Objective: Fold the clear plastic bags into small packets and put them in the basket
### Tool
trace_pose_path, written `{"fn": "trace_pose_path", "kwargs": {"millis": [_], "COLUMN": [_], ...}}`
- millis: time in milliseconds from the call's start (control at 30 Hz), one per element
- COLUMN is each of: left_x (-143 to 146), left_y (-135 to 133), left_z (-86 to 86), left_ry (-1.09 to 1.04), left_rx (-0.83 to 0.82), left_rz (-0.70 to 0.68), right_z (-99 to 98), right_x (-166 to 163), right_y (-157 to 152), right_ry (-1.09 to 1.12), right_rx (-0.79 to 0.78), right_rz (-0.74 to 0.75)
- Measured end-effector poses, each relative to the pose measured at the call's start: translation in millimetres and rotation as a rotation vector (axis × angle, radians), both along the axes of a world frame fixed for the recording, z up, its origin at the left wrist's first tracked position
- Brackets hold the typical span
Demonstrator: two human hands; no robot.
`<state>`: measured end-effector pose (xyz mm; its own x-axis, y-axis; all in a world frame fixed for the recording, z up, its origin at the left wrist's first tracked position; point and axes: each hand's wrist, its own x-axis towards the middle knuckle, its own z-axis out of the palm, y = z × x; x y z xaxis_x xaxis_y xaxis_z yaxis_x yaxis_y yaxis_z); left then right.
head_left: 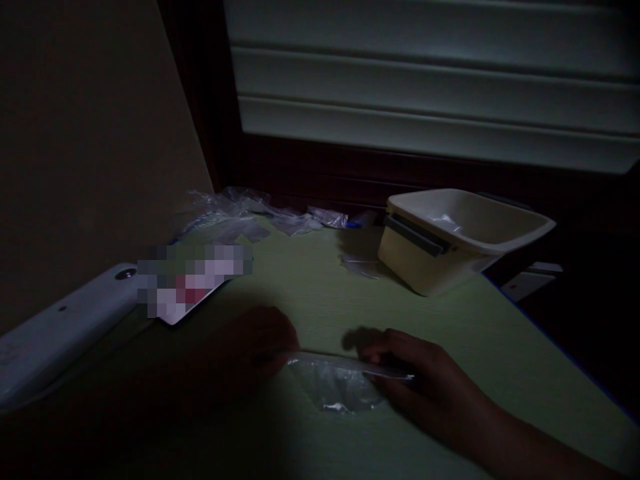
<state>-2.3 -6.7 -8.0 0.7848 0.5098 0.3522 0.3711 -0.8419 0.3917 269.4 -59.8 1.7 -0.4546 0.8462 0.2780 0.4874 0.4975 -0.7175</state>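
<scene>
A small clear plastic bag (336, 385) is stretched between my two hands, just above the green tabletop. Its upper edge runs almost level from one hand to the other. My left hand (270, 340), in deep shadow, is closed at the left end of that edge. At the right end, the fingers of my right hand (423, 373) are closed on the bag, with the thumb side toward me. Faint creases and bright glints show on the plastic. I cannot make out anything inside it.
A cream plastic bin (425, 263) with grey handles stands at the back right; clear plastic shows inside it. Crumpled clear bags (240, 207) lie along the back edge. To the left are a blurred-out phone-like object (215, 270) and a long white device (75, 320). The green table (300, 287) is dimly lit.
</scene>
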Motion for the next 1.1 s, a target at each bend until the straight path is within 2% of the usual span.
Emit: {"fn": "trace_pose_path", "kwargs": {"millis": [133, 267, 433, 633, 800, 900, 1100], "left_x": [-3.4, -2.3, 3.3, 2.9, 3.7, 2.5, -3.3], "left_y": [1.3, 0.2, -2.7, -10.2, -21.6, -27.7, -32.7], "left_z": [-8.8, -12.9, -6.4, 5.8, 7.7, 7.4, 11.2], "left_ry": [-0.046, -0.027, -0.080, 0.004, 0.056, 0.088, 0.217], "left_rx": [-0.053, -0.004, 0.096, 0.213, 0.389, 0.380, 0.315], "left_rz": [-0.109, -0.161, -0.228, -0.257, -0.235, -0.220, -0.197], "right_z": [1.9, 2.4, 1.1, 7.2, -0.2, -2.2, 22.0], "right_x": [0.4, 2.2, 7.6, 11.5, 18.3, 25.0, 24.3], "right_y": [2.2, 3.5, 2.1, -0.3, -1.9, -1.0, -3.6], "right_ry": [0.014, 0.034, -0.071, -0.256, -0.406, -0.457, -0.537], "right_rx": [0.103, 0.138, 0.220, 0.372, 0.532, 0.603, 0.650], "right_rz": [0.069, 0.134, 0.181, 0.255, 0.133, 0.070, 0.015]}}
